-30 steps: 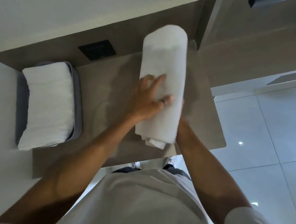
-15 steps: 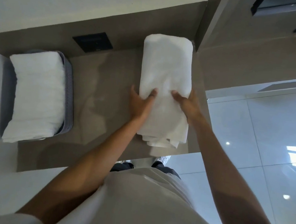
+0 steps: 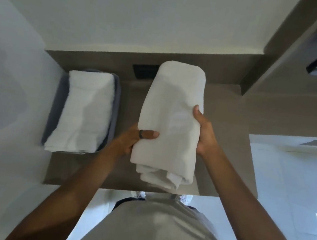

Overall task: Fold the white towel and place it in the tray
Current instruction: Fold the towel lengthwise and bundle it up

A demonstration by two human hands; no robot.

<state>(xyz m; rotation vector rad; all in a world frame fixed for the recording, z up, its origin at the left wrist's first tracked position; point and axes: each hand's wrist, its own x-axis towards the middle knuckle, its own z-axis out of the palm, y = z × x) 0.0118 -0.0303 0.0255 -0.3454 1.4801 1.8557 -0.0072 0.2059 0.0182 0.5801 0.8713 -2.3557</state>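
The thick folded white terry towel (image 3: pixel 170 121), long axis pointing away from the person, is clasped at its sides by the left hand (image 3: pixel 131 139) and right hand (image 3: pixel 205 134), fingers wrapped on it above the brown worktop (image 3: pixel 130 100), with the grey rectangular tray (image 3: pixel 115 102) off to the left, nearer the left hand.
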